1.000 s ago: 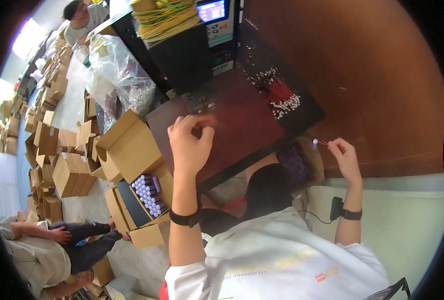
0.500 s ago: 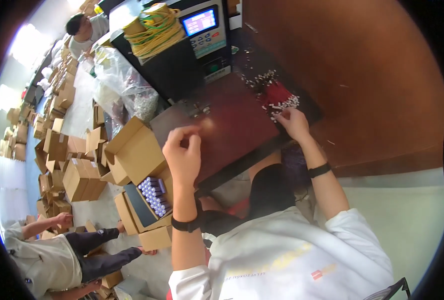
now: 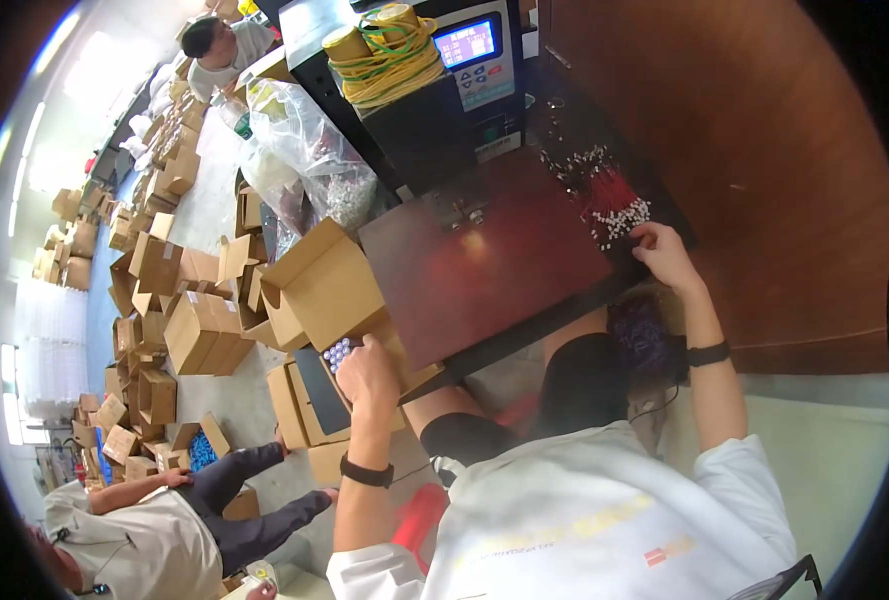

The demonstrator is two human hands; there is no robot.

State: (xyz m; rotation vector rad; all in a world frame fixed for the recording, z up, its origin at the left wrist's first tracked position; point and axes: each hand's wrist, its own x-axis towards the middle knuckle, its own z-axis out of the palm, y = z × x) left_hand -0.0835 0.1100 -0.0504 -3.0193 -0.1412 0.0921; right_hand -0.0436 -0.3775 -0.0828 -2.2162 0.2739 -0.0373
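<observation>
My left hand (image 3: pixel 368 375) has its fingers curled down at a group of purple cylindrical battery cells (image 3: pixel 339 355), which stand in an open cardboard box (image 3: pixel 327 447). The hand covers many of the cells, and its fingertips are hidden. On the right, my right hand (image 3: pixel 663 253) is closed in a pinch at the edge of a bundle of thin red wires (image 3: pixel 608 190) with white connector ends. What lies between its fingertips is too small to make out. The dark red work plate (image 3: pixel 505 270) lies between my hands, with small metal parts (image 3: pixel 465 215) near its far edge.
A black machine (image 3: pixel 420 135) with a lit screen (image 3: pixel 467 43) stands behind the plate, with yellow-green wire (image 3: pixel 390 65) coiled on top. To the left are clear plastic bags (image 3: pixel 310 150) and many cardboard boxes (image 3: pixel 203 333). Two other people are at the left, one far off, one near.
My left hand has moved from above the plate down and left to the cells in the box. My right hand remains at the wires. The whole view has shifted.
</observation>
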